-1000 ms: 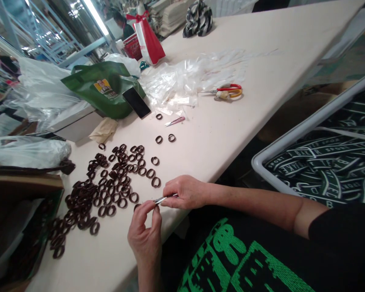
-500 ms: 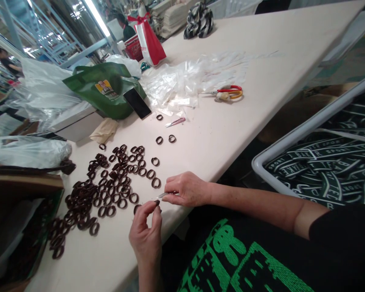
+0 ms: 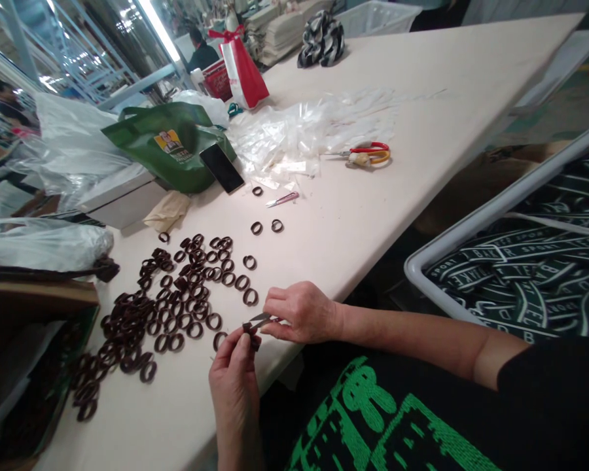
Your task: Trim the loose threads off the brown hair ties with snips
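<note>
Held snips (image 3: pixel 261 319), "SPORT"-lettered straps (image 3: pixel 500 252)

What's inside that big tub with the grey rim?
Dark green bands with white lettering lie jumbled inside the grey-rimmed plastic tub. The top ones cover whatever is underneath, so the bottom can't be seen.

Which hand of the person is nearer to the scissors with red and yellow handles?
Right. The right hand is below the scissors and somewhat left in the picture; the left hand is lower and further left.
</note>
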Demonstrator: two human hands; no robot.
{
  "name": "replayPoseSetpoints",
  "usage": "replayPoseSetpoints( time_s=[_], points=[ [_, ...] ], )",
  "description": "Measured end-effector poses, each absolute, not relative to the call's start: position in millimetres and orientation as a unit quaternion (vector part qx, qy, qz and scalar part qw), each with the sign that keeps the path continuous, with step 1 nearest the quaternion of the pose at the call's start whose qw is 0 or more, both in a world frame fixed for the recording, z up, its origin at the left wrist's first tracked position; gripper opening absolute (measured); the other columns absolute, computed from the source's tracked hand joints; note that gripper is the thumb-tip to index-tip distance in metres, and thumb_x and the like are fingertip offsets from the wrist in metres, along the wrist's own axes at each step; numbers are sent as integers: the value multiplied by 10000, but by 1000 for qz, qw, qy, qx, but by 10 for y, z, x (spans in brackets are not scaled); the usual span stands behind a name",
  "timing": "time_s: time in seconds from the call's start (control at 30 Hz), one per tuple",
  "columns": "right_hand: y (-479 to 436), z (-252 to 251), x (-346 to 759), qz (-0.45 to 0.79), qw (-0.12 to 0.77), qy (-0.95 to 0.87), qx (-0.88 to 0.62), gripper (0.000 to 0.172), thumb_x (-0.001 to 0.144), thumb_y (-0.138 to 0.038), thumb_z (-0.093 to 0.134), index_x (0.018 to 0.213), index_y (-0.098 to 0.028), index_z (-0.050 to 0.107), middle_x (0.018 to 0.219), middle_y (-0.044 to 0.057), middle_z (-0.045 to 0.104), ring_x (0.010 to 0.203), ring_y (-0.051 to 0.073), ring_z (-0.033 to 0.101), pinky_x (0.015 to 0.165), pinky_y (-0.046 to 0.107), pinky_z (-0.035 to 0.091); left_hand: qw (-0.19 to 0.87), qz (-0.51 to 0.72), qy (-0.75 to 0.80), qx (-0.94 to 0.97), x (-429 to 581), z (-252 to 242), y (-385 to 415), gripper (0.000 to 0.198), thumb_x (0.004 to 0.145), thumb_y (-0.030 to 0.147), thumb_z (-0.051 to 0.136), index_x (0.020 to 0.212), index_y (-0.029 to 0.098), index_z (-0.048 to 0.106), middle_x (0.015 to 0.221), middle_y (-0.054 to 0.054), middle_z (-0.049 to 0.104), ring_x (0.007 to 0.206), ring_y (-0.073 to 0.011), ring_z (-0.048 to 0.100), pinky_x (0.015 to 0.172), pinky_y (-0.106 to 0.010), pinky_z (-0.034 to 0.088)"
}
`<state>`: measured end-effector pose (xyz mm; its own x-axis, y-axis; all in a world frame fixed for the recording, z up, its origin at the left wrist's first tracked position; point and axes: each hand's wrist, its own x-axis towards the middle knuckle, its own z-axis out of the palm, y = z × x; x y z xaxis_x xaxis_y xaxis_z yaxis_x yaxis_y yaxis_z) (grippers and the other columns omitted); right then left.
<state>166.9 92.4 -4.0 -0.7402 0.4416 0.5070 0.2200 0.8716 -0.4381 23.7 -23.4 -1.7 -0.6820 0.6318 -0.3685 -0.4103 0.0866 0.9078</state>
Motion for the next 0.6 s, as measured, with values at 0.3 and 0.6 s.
replayPoseSetpoints(
  time_s=[0.3, 0.6],
  points=[
    [920, -22, 1637, 118, 312, -926, -175, 392, 1006, -428, 421, 764, -170, 590, 763, 29, 611, 569, 124, 490, 529, 290, 278, 408, 664, 622, 82, 287, -60, -210, 373, 502, 347, 905, 775, 146, 749, 791, -61, 741, 706, -148, 670, 709, -266, 547],
    [934, 7, 1660, 76, 325, -927, -170, 397, 1021, -390, 413, 747, -174, 603, 765, 31, 609, 563, 127, 460, 539, 305, 266, 403, 648, 641, 81, 291, -66, -195, 408, 490, 366, 914, 800, 149, 761, 759, -44, 731, 655, -115, 643, 658, -218, 530]
  ],
)
